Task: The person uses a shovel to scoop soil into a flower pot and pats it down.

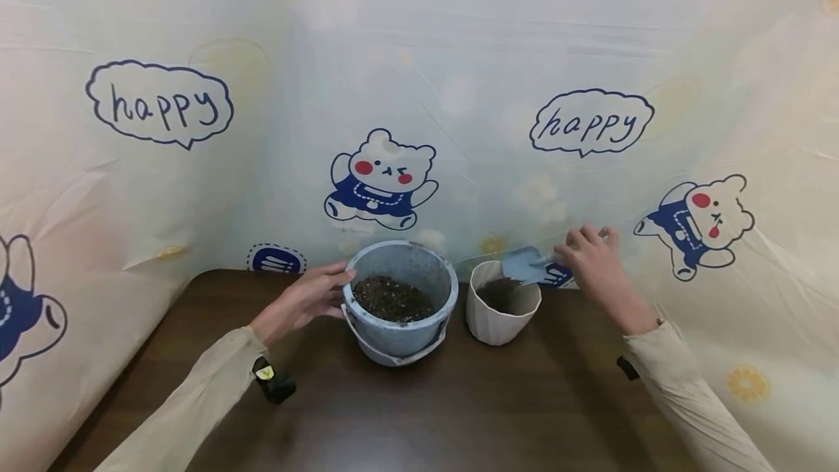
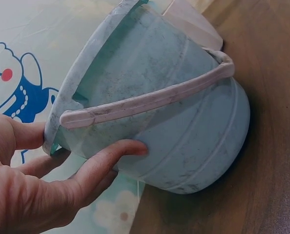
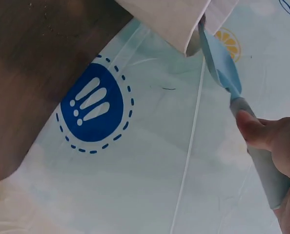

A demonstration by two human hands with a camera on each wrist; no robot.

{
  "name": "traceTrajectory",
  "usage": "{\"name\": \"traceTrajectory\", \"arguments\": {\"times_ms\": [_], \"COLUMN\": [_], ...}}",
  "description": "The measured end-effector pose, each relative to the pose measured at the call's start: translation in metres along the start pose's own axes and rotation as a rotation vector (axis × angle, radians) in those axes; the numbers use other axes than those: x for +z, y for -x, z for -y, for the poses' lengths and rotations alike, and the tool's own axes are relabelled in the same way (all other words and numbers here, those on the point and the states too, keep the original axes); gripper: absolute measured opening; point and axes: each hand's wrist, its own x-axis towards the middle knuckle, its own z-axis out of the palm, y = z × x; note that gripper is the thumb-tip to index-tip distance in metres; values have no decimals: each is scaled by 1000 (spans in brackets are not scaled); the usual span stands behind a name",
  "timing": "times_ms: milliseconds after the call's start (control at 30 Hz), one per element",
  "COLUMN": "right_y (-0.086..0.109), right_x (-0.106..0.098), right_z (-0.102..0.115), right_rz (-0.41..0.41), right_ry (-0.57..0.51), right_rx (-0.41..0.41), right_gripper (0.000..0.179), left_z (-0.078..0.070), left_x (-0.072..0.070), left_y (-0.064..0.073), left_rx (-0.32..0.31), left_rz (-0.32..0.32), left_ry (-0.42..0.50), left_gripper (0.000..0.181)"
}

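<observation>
A: What lies nearest the lens?

B: Two pale sleeves (image 1: 197,388) reach across a dark brown table (image 1: 452,421), a black device (image 1: 278,387) at each wrist.

A: And past them?

B: A person's left hand (image 1: 304,301) steadies a blue bucket (image 1: 393,341), its grip pinching the rim, one digit lying along the outer wall; the bail (image 2: 150,100) hangs down the front. Just beside it, to the right, stands a white pot (image 1: 501,325). Over that pot's mouth the right hand (image 1: 593,261) tilts a blue trowel (image 1: 523,265), its grip closed on the handle, thumb pressed to it.

A: How far along is the work?

B: Partway, by the look of it. Dark soil (image 1: 393,301) lies in the pot, below the rim, and plenty sits in the bucket. Room remains above the pot's soil, should more be wanted.

A: What can't be made out?

B: Whether the blade bears any soil, and how deep either fill goes. The right wrist view cuts off most of the pot and part of the hand.

A: Farthest back?

B: A pastel backdrop (image 1: 452,42) of cartoon bears and "happy" bubbles, one bear cropped at left.
</observation>
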Motion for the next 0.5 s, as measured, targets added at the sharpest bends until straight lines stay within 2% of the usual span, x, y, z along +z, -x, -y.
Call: {"name": "traceTrajectory", "arguments": {"times_ms": [300,500], "right_y": [-8,-27], "right_x": [-2,-9], "right_z": [11,32], "right_rz": [-95,-172], "right_ry": [53,67], "right_rx": [-41,-45], "right_gripper": [12,17], "left_z": [2,2], "left_x": [0,0], "left_y": [2,2], "left_rx": [-3,-4], "left_rz": [-14,-25], "left_ry": [0,3], "left_gripper": [58,57]}}
